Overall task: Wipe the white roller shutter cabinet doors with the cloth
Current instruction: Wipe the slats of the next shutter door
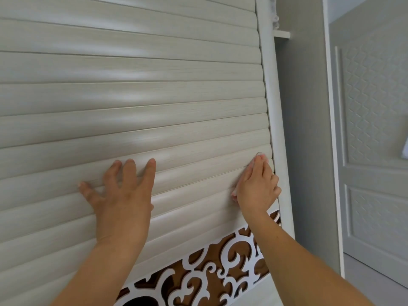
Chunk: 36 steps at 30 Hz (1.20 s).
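Nearest the camera, two bare forearms reach up from the lower edge; the left hand (120, 195) lies flat against the white roller shutter cabinet door of curved horizontal slats (132, 96), its fingers (150, 171) straight and spread, holding nothing, the fingertips resting across a slat seam; the right hand (257, 186) presses on the same door close to its right edge, fingers (259, 164) straight and together, palm toward the slats; a thin pale cloth with a pinkish tinge (234, 192) is trapped between that palm and the door, almost wholly hidden, showing only as a small edge just left of the thumb side and a sliver past the fingertips; whether any finger curls round the cloth cannot be told, since the hand covers it.

Below both wrists runs a white fretwork panel of scrolling cut-outs over a brown backing (209, 268), directly under the lowest slat.

Just right of the right hand's fingers stands the white rounded vertical frame post of the cabinet (272, 107), touching the slat ends; beyond it a grey flat side panel (304, 129); farther right, well apart from the fingers, a white door with embossed wavy-patterned panels (373, 107); high above the fingers, at the post's top, a bit of frilled whitish fabric (274, 16).
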Each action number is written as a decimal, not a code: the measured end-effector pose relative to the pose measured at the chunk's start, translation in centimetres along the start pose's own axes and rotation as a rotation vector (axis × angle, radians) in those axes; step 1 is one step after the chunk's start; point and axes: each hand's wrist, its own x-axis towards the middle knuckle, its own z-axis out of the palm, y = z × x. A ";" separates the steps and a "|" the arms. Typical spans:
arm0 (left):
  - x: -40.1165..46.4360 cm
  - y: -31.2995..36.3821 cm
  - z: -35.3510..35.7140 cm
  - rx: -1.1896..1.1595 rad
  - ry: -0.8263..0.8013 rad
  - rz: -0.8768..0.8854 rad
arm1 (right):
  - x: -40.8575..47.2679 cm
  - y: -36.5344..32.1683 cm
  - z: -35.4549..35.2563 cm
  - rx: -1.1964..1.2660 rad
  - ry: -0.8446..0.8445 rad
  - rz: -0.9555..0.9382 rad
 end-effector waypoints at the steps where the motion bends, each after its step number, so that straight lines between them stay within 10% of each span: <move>1: -0.1 0.1 -0.6 0.015 -0.068 -0.008 | -0.3 -0.1 -0.1 -0.003 -0.011 -0.007; 23: -0.1 2.3 -0.7 -0.111 -0.127 -0.103 | -3.6 4.2 -2.8 0.311 -0.281 -0.428; 31: -0.4 3.4 -0.4 -0.092 -0.175 -0.101 | 4.0 7.0 -2.3 0.360 -0.177 -0.043; 36: -0.3 3.6 -0.2 -0.082 -0.180 -0.095 | 0.2 5.6 1.2 0.340 -0.120 -0.129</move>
